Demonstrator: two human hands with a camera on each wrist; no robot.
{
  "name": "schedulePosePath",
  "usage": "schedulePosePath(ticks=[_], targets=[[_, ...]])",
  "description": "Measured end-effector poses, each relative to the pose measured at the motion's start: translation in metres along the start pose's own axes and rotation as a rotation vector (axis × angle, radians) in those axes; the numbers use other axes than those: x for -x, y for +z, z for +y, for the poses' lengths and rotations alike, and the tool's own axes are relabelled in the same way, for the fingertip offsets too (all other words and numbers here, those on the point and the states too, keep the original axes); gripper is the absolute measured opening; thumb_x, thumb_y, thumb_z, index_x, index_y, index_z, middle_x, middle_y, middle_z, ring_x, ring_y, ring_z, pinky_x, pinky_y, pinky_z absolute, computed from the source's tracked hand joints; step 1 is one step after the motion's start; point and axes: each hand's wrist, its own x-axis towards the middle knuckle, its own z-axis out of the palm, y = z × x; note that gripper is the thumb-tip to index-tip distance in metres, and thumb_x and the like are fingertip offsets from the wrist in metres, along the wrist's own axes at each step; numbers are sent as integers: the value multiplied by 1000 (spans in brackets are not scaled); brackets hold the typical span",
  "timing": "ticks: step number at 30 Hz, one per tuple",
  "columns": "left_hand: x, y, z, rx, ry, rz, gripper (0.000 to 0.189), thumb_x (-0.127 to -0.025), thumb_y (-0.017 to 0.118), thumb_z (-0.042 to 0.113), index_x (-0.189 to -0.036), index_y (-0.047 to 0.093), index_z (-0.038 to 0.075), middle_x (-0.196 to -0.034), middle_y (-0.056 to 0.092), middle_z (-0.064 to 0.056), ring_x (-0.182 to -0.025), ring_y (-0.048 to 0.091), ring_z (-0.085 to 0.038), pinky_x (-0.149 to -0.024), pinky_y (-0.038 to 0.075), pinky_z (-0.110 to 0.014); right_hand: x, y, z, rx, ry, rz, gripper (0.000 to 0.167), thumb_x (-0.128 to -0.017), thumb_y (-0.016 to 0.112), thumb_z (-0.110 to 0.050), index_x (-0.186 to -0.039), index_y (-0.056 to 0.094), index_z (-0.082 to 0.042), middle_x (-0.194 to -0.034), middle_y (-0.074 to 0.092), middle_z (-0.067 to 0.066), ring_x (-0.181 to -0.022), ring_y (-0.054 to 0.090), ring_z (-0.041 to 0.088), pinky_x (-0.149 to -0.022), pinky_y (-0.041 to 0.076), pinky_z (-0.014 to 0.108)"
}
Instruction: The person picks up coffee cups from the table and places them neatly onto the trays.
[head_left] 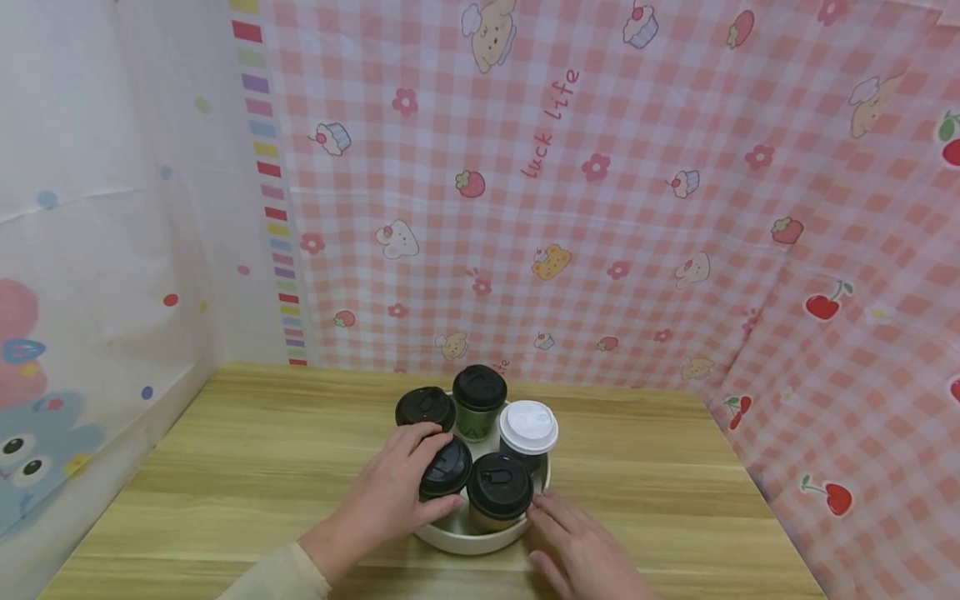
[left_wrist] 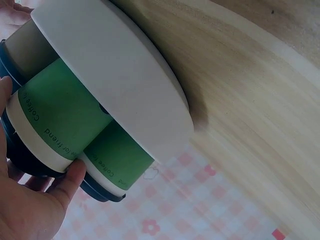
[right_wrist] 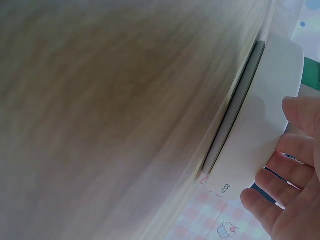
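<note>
A round white tray (head_left: 467, 546) on the table carries several lidded paper coffee cups. My left hand (head_left: 390, 487) grips the green coffee cup (left_wrist: 65, 115) at the tray's left front; thumb and fingers curl about its black lid (head_left: 447, 468). Behind it stands another green cup (left_wrist: 122, 157), its black lid (head_left: 424, 408) near my fingertips. At the front is a brown cup (head_left: 491, 525) with a black lid. The fingertips of my right hand (head_left: 581, 542) rest at the tray's right front rim, fingers loosely extended, as the right wrist view also shows.
A green cup (head_left: 474, 423) with a black lid stands at the tray's back, and a dark cup (head_left: 528, 458) with a white lid (head_left: 528, 427) on its right. The wooden table (head_left: 645, 467) meets patterned cloth walls (head_left: 570, 208) behind and at both sides.
</note>
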Motion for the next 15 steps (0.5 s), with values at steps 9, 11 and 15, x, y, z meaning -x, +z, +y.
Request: schedulePosePath(ticks=[9,11,15], targets=[[1,1,-1,-15,1,-1,79,-75,96,49,-138,66,12,-142,61,-10,-132,59,-30,-103,61,-48,0,-1,-1,3,-2,16,53,-90,83,-29,-137,70,-7,-143,69,8,-134,66,28,-104,61,48],[1,1,-1,-13,1,-1,79,-75,96,49,-138,66,12,-142,60,-10,-132,59,-30,-103,61,-48,0,-1,-1,0,0,12,53,-90,83,-29,-137,70,-7,-143,69,8,-134,66,28,-104,61,48],[1,0,-1,-12,1,-5,79,-76,96,49,-138,66,12,-143,60,-10,-133,59,-30,-103,61,-48,-1,-2,-2,-15,19,-21,52,-92,81,-30,-138,70,-8,-144,69,8,-135,65,28,-106,60,48]])
